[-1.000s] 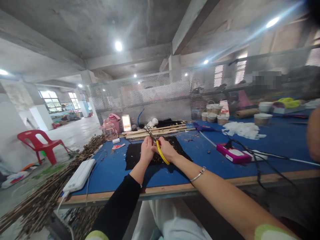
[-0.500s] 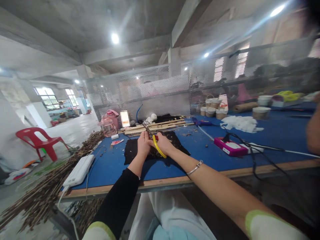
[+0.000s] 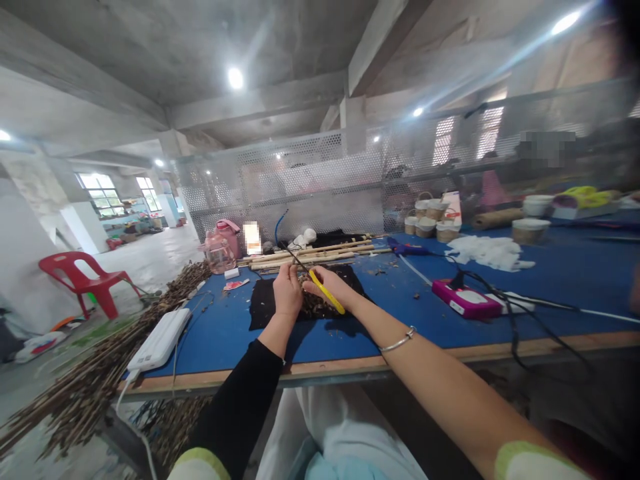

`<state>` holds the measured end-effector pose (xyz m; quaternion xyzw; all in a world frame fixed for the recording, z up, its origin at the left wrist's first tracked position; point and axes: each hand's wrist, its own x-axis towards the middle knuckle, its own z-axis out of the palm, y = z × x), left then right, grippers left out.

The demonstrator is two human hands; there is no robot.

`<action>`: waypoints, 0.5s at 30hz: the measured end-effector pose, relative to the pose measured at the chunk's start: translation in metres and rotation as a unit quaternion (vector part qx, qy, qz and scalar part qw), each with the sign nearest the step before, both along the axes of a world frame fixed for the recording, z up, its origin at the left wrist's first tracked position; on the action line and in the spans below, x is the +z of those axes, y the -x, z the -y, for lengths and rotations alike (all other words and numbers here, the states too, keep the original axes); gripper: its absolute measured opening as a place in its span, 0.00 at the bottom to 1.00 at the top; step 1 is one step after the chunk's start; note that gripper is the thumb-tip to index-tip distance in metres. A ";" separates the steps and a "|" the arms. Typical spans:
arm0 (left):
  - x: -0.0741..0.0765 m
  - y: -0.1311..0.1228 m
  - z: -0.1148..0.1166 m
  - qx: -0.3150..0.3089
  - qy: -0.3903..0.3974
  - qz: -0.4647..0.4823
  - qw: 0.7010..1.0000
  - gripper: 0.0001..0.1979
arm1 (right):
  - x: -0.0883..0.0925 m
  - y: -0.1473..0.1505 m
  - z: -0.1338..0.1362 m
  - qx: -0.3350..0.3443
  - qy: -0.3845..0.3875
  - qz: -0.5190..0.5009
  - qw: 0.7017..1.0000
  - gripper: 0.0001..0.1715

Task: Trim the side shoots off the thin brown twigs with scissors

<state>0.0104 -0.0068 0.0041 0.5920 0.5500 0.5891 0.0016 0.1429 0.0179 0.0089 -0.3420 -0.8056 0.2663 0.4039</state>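
Note:
My right hand (image 3: 331, 288) is closed round yellow-handled shears (image 3: 327, 293), their curved handle slanting down toward my wrist. Beside it, my left hand (image 3: 289, 291) is closed with the fingertips pinched; what they hold is hidden. A thin dark length (image 3: 294, 257) runs up and left from between the hands; whether it is a blade or a twig I cannot tell. Under both hands lies a black cloth (image 3: 261, 303), with a heap of small brown cut pieces (image 3: 314, 307) on it.
Pale sticks (image 3: 320, 257) lie behind the cloth. A white power bank (image 3: 160, 340) is at the left edge, near bundled dry stems (image 3: 115, 353). A magenta box (image 3: 465, 300) with black cables, white material (image 3: 490, 253) and small pots (image 3: 425, 225) are to the right.
The shears have turned and shifted slightly right with my right hand, opening a small gap between the hands. More of the brown pieces shows. The view has shifted a little.

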 end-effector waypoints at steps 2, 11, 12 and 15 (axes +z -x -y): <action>0.001 0.000 0.001 0.005 -0.013 0.010 1.000 0.16 | 0.000 -0.004 -0.004 -0.023 -0.005 0.005 1.000 0.25; 0.001 0.003 0.000 0.015 -0.038 0.045 0.998 0.15 | -0.002 -0.016 -0.019 -0.083 -0.025 -0.023 0.996 0.22; 0.001 0.004 0.000 0.019 -0.043 0.050 0.998 0.15 | -0.003 -0.017 -0.021 -0.106 -0.029 -0.053 0.993 0.23; 0.000 0.006 -0.001 0.013 -0.051 0.051 0.997 0.14 | -0.004 -0.016 -0.028 -0.120 0.009 -0.188 0.975 0.24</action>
